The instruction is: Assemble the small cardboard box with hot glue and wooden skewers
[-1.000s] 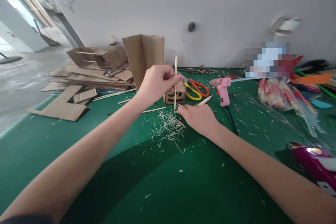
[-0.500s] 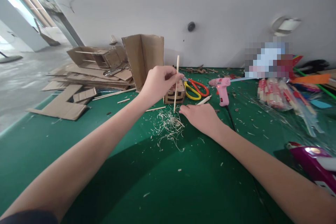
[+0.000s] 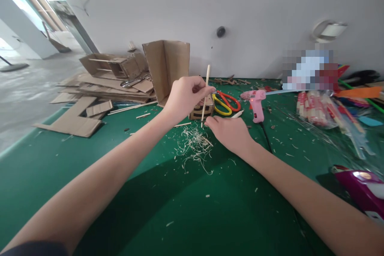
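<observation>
Pinched in the fingers of my left hand [image 3: 189, 97] is a thin wooden stick [image 3: 207, 78], held nearly upright and tilted slightly, its lower end just above the green table [image 3: 144, 216]. My right hand [image 3: 229, 133] is closed beside that lower end; what its fingertips hold, if anything, is too small to make out. Pale curled shavings [image 3: 196, 144] lie in a loose pile below the stick. Behind it stands a small cardboard box [image 3: 196, 113], partly hidden by my left hand. Scissors with red and yellow handles [image 3: 229, 102] rest to the right of the box.
A pink glue gun [image 3: 257, 106] with a black cord stands right of the scissors. Cardboard sheets [image 3: 72, 118] and a folded cardboard piece [image 3: 168, 64] are at the left and back. Bundled sticks [image 3: 312, 108] and a purple tool [image 3: 357, 188] lie at the right.
The stick's lower end has shifted closer to my right fingertips and it leans a little more. The whole view has moved slightly, with objects appearing farther right.
</observation>
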`<action>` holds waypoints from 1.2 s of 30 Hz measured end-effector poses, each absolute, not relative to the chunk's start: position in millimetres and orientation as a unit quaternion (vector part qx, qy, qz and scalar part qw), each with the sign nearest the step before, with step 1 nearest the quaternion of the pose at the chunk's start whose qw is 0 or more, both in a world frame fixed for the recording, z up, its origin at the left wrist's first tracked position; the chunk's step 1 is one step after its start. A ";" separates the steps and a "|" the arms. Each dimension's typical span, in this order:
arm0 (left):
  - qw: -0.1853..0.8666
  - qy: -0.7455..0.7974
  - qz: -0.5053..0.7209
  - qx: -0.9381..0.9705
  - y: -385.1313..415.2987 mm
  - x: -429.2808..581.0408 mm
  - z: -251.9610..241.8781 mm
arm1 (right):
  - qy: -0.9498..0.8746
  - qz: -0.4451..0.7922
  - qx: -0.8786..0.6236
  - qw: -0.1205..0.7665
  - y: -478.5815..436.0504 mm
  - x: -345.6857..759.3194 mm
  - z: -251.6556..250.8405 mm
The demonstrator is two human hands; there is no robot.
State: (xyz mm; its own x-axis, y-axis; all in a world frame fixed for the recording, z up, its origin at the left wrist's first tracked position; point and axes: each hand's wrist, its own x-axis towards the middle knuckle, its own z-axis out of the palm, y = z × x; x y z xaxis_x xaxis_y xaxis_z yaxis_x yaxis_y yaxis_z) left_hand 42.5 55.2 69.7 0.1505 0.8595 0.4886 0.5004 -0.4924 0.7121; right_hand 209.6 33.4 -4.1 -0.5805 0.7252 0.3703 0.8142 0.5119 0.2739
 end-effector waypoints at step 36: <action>0.183 0.468 0.479 0.720 63.3 39.7 62.8 | -0.863 -0.185 -0.457 0.110 36.3 200.6 -3.5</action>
